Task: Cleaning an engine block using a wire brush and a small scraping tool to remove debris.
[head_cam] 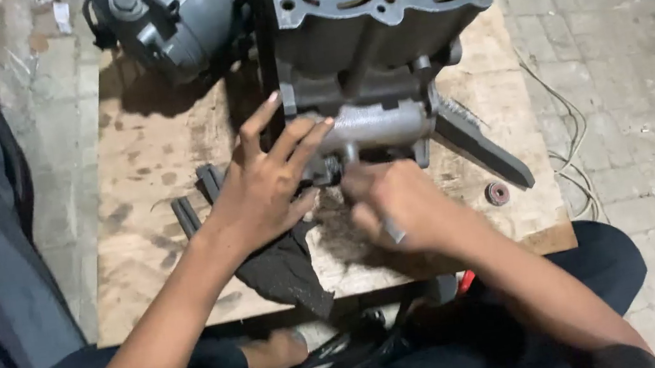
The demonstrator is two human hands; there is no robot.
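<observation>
1. An engine block (pixel 376 9) is seen standing on a stained wooden board (pixel 147 157), at the far side from the person, bores facing up.
2. At the block's near face, a grey cylindrical housing (pixel 379 125) is found lying crosswise, its long axis running left to right across the view.
3. The left hand (pixel 261 188) is spread open, fingers fanned, fingertips pressed against the left end of the housing and the block's lower edge; nothing is gripped by it.
4. The right hand (pixel 402 204) is closed around a thin metal tool (pixel 393 230), a short silvery end showing below the fist; the tool's kind cannot be told, since the hand is blurred.
5. The right hand is placed just below the housing's middle, nearer to it than the left palm, and a small stem (pixel 351 154) is seen coming down from the housing toward that fist.
6. So the work lies straight ahead of both hands and slightly above them in view, left hand at the end, right hand underneath.
7. Beside the hands, a dark rag (pixel 288 269) is draped off the board's near edge, a dark flat bar (pixel 481 143) angles away to the right, and a small round part (pixel 497 193) rests near it.
</observation>
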